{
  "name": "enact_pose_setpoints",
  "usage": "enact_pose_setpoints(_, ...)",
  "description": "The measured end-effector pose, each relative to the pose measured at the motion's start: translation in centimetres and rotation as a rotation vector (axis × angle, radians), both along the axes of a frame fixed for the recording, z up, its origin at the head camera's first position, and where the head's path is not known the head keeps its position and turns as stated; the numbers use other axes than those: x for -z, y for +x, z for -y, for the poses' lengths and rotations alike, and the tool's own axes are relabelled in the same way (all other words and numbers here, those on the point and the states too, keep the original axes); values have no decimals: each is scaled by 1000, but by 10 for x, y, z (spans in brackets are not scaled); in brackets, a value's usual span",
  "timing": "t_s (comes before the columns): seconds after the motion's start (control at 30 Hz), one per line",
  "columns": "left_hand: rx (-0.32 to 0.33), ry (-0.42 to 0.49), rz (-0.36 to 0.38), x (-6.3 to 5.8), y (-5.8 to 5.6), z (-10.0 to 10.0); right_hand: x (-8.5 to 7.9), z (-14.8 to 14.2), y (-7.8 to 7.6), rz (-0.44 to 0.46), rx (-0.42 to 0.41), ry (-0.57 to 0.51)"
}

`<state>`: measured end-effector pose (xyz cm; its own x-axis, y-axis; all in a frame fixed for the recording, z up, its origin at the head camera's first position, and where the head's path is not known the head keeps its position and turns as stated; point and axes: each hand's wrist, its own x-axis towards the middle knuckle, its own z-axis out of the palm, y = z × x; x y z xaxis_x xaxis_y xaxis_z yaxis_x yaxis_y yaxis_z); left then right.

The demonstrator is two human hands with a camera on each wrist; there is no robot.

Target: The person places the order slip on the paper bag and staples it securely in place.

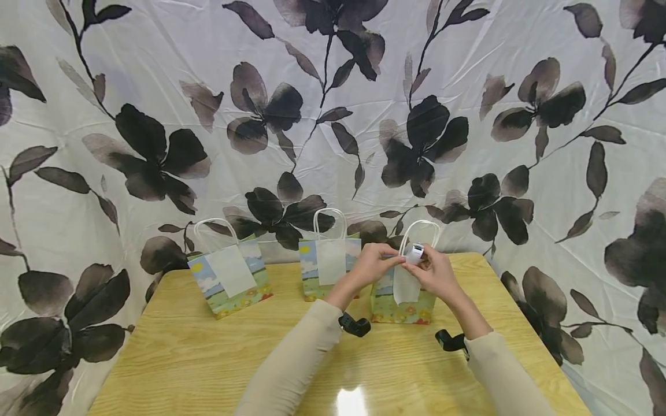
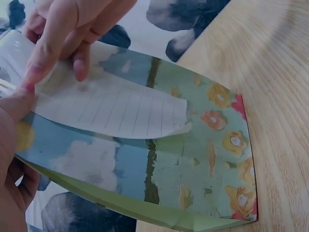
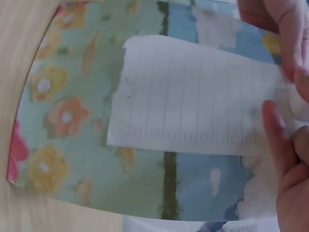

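Note:
At the right-hand gift bag (image 1: 403, 312), both hands meet by the top edge, under the white rope handles. My right hand (image 1: 434, 271) holds a small white stapler (image 1: 414, 253) over the rim. With the thumb in front and fingers behind, my left hand (image 2: 12, 145) pinches the bag's upper edge beside the stapler. A lined white paper slip (image 3: 188, 96) hangs down the bag's front, its lower end loose and slightly curled. The bag's printed meadow, flowers and sky show around the slip. Fingers partly hide the stapler in both wrist views.
Two similar gift bags, one in the middle (image 1: 307, 274) and one tilted at left (image 1: 208, 289), stand on the wooden table (image 1: 208, 358), each with a white paper on its front. A floral cloth (image 1: 333, 156) hangs behind. Black wrist cameras (image 1: 356, 325) sit under the forearms.

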<state>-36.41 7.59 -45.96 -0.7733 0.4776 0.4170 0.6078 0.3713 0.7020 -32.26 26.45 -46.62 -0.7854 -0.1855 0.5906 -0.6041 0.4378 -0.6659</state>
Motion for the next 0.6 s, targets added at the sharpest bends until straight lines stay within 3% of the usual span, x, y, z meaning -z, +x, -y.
enact_pose_setpoints(0.13,-15,-7,18,0,1,-3,-2,-3,2,40,-21,2)
enact_pose_setpoints(0.33,-30,-12,25,2,1,-2,-4,-1,7,66,19,52)
enact_pose_setpoints(0.47,-38,-4,42,3,1,-1,-9,0,14,21,22,49)
enact_pose_setpoints(0.6,-30,8,38,2,1,0,-16,0,27,-76,135,27)
